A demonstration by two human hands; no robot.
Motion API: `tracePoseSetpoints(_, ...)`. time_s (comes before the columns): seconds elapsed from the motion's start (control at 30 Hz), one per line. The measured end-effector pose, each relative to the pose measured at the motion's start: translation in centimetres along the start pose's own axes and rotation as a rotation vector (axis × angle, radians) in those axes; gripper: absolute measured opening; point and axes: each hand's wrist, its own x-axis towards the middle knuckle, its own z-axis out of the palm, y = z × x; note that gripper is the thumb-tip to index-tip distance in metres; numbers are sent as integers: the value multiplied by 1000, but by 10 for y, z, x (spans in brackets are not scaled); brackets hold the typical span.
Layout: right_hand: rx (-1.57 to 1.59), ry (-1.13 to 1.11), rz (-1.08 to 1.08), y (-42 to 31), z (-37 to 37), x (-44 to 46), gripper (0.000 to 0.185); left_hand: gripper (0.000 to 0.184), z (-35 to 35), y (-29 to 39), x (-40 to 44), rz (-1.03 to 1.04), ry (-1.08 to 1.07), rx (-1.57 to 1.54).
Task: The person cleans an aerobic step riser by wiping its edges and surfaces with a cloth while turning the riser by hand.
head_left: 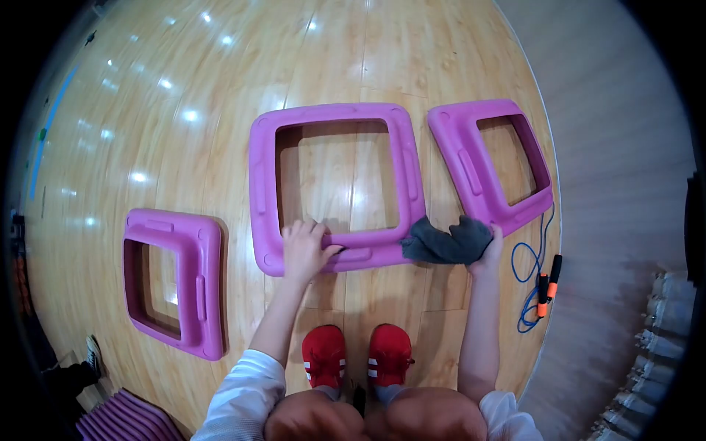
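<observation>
Three pink square plastic frames are on the wooden floor. My left hand (304,251) grips the near edge of the middle pink frame (327,112), its fingers over the inner rim and the thumb on the near side. My right hand (489,253) holds a dark grey cloth (448,241), which lies against that frame's near right corner. Close to the right hand is the near corner of the right pink frame (460,158). The left pink frame (211,287) is apart from both hands.
Red shoes (323,353) stand just below the middle frame. A blue jump rope (523,309) with black and orange handles (543,294) lies at the right by the wall. At the lower left are stacked purple pieces (129,417) and another person's shoe (93,356).
</observation>
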Motion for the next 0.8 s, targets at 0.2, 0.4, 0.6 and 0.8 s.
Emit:
tracePoseSetpoints(0.2, -736, -169, -810, 39, 82, -29, 20, 25, -17, -41, -24, 33, 32, 127)
tracePoseSetpoints(0.4, -1307, -367, -1007, 107, 83, -41, 37, 20, -10, -25, -30, 19, 77, 102)
tracePoseSetpoints(0.6, -1513, -345, -1220, 111, 68, -20, 35, 23, 11, -9, -35, -23, 136, 77)
tracePoseSetpoints(0.8, -1771, -341, -1437, 123, 52, -10, 32, 23, 8, -5, -44, -64, 85, 87)
